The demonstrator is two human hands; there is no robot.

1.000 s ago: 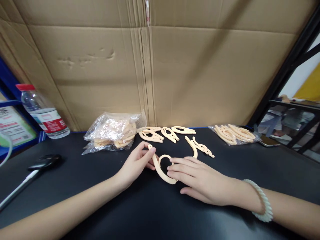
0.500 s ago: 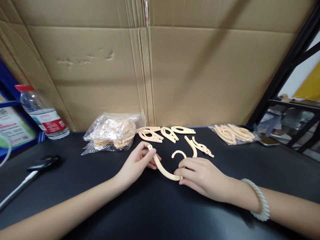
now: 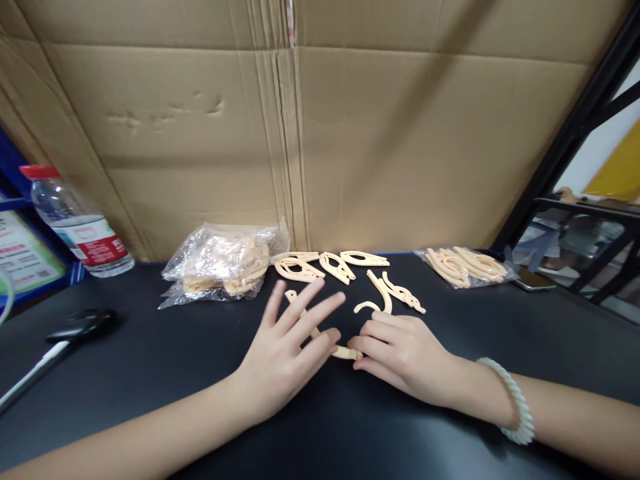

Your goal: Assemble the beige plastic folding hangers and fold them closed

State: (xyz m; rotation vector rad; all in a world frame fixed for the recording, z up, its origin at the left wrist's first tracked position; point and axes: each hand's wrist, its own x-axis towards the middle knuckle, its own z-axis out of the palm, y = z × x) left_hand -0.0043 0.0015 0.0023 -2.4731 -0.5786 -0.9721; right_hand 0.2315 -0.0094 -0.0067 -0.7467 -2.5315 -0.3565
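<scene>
A cream plastic hanger piece (image 3: pixel 345 351) with a small hook (image 3: pixel 367 307) lies on the black table (image 3: pixel 150 360) between my hands. My left hand (image 3: pixel 290 347) hovers over its left arm with fingers spread apart, holding nothing. My right hand (image 3: pixel 400 350), with a pale bead bracelet (image 3: pixel 515 410) on the wrist, has its fingers curled and pinches the piece's middle joint. Several more folded cream hangers (image 3: pixel 340 263) lie just beyond my hands.
A clear bag of hanger parts (image 3: pixel 220 263) lies at back left, another bag (image 3: pixel 465 263) at back right. A water bottle (image 3: pixel 75 223) stands far left, a black-headed tool (image 3: pixel 75 327) lies near it. A cardboard wall (image 3: pixel 320 133) closes the back; a black rack (image 3: pixel 575 200) stands right.
My left hand let go of the hanger's arm end and spread its fingers over it. My right hand went from lying flat on the piece to pinching its joint, and the hook swung out.
</scene>
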